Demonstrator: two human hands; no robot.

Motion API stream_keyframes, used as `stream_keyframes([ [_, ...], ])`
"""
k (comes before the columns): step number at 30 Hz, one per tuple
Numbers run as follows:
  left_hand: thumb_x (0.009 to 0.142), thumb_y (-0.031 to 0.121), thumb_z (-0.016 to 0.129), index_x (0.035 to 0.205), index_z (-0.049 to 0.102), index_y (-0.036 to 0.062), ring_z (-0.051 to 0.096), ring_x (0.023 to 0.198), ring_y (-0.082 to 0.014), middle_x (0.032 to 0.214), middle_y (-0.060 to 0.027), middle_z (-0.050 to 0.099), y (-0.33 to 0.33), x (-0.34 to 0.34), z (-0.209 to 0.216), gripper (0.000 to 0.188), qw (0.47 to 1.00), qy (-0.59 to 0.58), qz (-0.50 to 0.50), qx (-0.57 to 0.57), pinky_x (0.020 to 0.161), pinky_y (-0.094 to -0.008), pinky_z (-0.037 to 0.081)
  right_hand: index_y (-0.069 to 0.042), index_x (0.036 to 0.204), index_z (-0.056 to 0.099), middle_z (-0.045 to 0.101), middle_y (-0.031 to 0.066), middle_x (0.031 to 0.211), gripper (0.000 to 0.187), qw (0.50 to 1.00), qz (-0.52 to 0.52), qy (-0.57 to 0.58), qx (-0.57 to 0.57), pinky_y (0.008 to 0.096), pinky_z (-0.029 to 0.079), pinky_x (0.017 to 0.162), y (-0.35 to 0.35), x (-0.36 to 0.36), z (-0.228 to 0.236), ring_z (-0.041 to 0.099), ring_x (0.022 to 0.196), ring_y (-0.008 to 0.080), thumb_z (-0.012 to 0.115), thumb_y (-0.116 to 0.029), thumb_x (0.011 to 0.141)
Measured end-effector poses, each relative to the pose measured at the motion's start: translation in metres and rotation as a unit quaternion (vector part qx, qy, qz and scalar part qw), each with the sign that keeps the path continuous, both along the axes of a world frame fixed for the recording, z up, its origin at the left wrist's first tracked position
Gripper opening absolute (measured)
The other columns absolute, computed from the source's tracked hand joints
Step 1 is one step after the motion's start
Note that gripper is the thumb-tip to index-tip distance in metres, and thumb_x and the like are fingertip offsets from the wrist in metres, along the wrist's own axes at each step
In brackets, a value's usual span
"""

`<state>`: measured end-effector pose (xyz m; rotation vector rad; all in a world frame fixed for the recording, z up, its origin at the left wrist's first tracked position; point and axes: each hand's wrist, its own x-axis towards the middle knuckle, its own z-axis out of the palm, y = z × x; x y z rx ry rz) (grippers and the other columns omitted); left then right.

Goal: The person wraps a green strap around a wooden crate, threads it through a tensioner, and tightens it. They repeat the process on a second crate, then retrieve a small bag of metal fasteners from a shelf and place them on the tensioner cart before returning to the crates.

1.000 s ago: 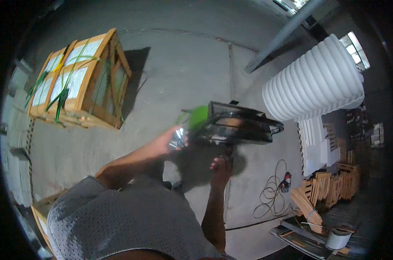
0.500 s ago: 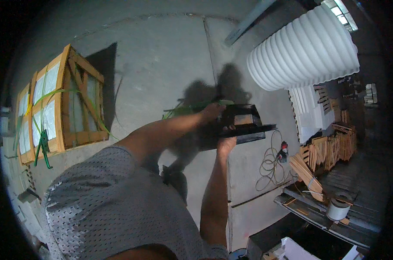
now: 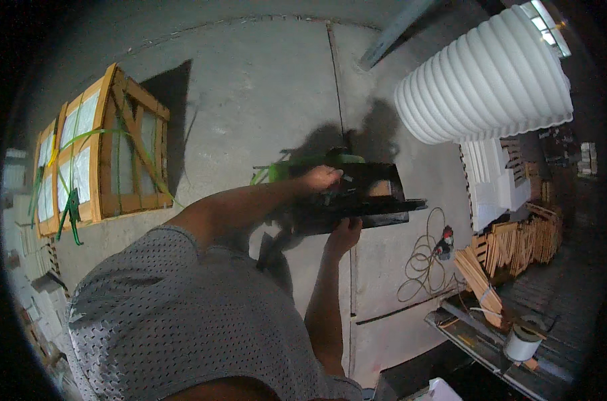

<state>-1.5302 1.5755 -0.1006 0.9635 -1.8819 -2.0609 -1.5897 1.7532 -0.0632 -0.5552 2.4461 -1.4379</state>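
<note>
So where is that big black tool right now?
In the head view the black tool sits near the middle, held up over the concrete floor. The left hand grips its top and the right hand supports it underneath, with green strapping beside it.

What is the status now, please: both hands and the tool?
Left hand gripping black tool from above. Right hand supporting it from below. Green strap hanging at tool's left end. Tool held over bare concrete floor; nothing in the way.
</note>
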Motion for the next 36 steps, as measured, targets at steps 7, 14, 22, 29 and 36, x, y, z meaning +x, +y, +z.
stream_keyframes([
  [7,0.099,0.046,0.039,0.104,0.059,-0.0024,0.061,0.093,-0.038,0.098,-0.0232,0.063,0.017,-0.005,0.011,0.052,0.989,-0.102,-0.055,-0.09,0.081,-0.0456,0.046,0.003,0.1,0.063,0.066,0.0194,0.098,0.027,0.999,0.038,-0.022,-0.003,0.0428,0.048,0.08,0.002,-0.011,0.002,0.062,0.089,0.0326,0.055,-0.02,0.088],
  [14,0.096,0.04,0.045,0.092,0.061,-0.0021,0.062,0.083,-0.0351,0.086,-0.0182,0.064,0.011,0.007,0.027,0.045,0.982,-0.086,0.026,-0.166,0.076,-0.0444,0.047,0.0,0.101,0.061,0.066,0.016,0.095,0.023,0.996,0.084,0.034,0.02,0.0378,0.049,0.08,0.011,-0.014,0.002,0.062,0.086,0.0276,0.058,-0.019,0.088],
  [22,0.092,0.024,0.053,0.09,0.053,-0.0012,0.052,0.046,-0.0172,0.072,-0.0113,0.057,0.05,0.114,0.059,0.025,0.92,0.037,0.345,0.184,0.043,-0.0347,0.046,-0.004,0.097,0.063,0.061,0.012,0.096,0.032,0.924,0.271,0.217,-0.161,0.04,0.05,0.08,0.028,-0.033,-0.024,0.061,0.09,0.0287,0.061,-0.033,0.086],
  [29,0.093,0.02,0.049,0.088,0.055,0.0012,0.051,0.043,-0.017,0.061,-0.0071,0.055,0.153,0.235,0.024,0.021,0.913,0.028,0.355,0.2,0.04,-0.0336,0.044,-0.002,0.1,0.063,0.06,0.0143,0.095,0.041,0.855,0.37,0.348,-0.105,0.0428,0.048,0.08,0.056,-0.039,-0.017,0.06,0.09,0.0289,0.059,-0.041,0.088],
  [36,0.092,0.025,0.049,0.092,0.054,0.0043,0.042,0.041,-0.0139,0.059,-0.0036,0.047,0.232,0.337,0.021,0.021,0.813,0.048,0.441,0.377,0.039,-0.0313,0.039,-0.002,0.097,0.064,0.061,0.0155,0.088,0.035,0.862,0.43,-0.177,0.201,0.041,0.049,0.071,0.111,0.075,0.021,0.059,0.082,0.0248,0.052,-0.035,0.095],
])
